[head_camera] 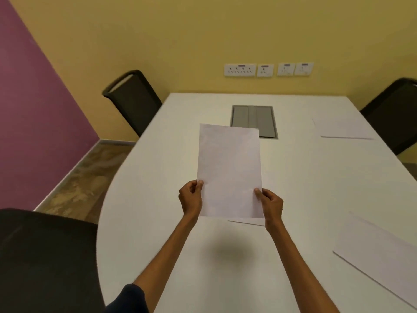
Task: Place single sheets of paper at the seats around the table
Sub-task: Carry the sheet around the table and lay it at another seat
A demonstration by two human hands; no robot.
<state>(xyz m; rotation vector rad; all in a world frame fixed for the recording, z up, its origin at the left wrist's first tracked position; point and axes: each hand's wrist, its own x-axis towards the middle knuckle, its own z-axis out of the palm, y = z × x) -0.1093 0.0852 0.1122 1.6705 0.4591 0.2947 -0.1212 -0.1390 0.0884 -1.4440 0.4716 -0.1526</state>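
You hold a sheet (229, 170) up over the middle of the white tabletop (171, 245). Your left hand (190, 198) pinches its lower left edge; your right hand (270, 204) pinches its lower right edge. A far sheet (343, 128) and a near sheet (379, 251) lie flat along the tabletop's right side.

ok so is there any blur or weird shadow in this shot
Head view: soft overall, with the floor and the left edge of the table smeared; the purple wall leans from wide-angle distortion; a diffuse shadow lies below the held sheet; no glare.
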